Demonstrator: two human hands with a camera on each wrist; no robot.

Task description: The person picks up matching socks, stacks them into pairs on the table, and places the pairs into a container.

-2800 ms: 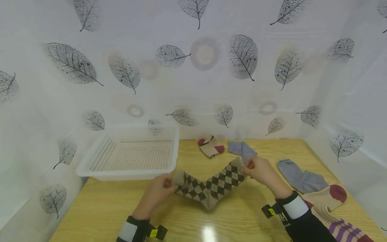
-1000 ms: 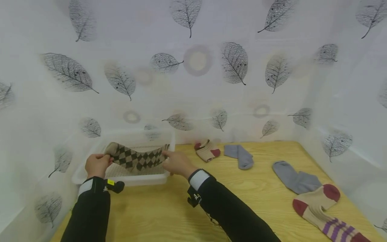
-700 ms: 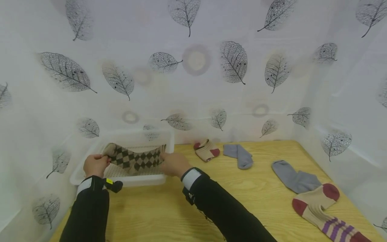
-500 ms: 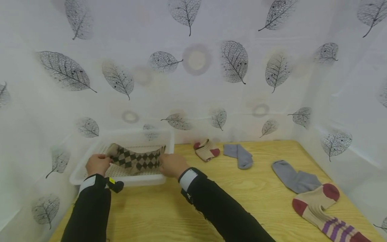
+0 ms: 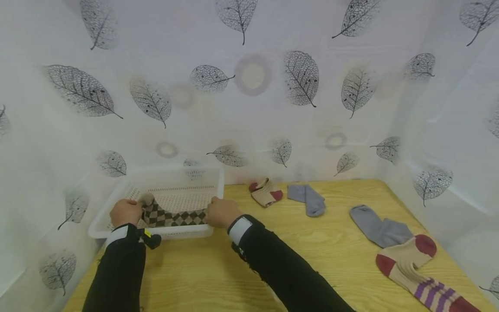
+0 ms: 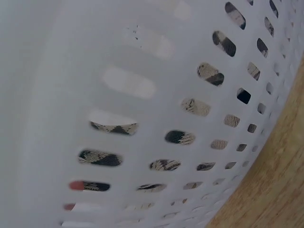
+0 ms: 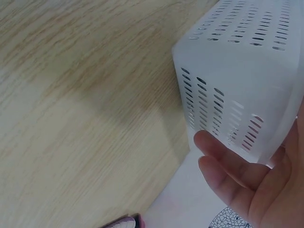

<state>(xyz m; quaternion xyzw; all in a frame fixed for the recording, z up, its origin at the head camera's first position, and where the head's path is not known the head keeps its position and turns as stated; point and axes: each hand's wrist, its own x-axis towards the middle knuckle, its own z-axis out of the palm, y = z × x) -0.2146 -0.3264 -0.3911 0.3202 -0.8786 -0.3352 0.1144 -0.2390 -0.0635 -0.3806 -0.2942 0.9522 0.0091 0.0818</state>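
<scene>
A: Left hand (image 5: 126, 212) looks to be pinching the plain left end of the argyle sock (image 5: 175, 218), tips mostly hidden. Right hand (image 5: 222, 213) is at the sock's right end; can't tell if it's gripping.

B: OK. Layout, big to small?

A: Wood table (image 5: 195, 268), then white basket (image 5: 175, 233) on its far left, then the sock, inside the basket by the near wall, left end raised.

B: How'll it handle?

A: My guess: light, soft, floppy knit, prob. not slippery, nothing to break. Held by one end it'd droop, so I'd take both ends, thumb & fingertips. Basket looks stiff, thin-walled.

B: Wrist cams add anything?

A: Yep. Right wrist view has two loosely bent fingers (image 7: 228, 185) outside the basket wall, hidden from the head cam. Left wrist view has no clear hand, just slots (image 6: 180, 137) w/ patterned knit showing thru, i.e. sock's behind that wall. Reddish bits in a couple of slots, too little to ID. Only the head cam gets most of the sock's length.
</scene>
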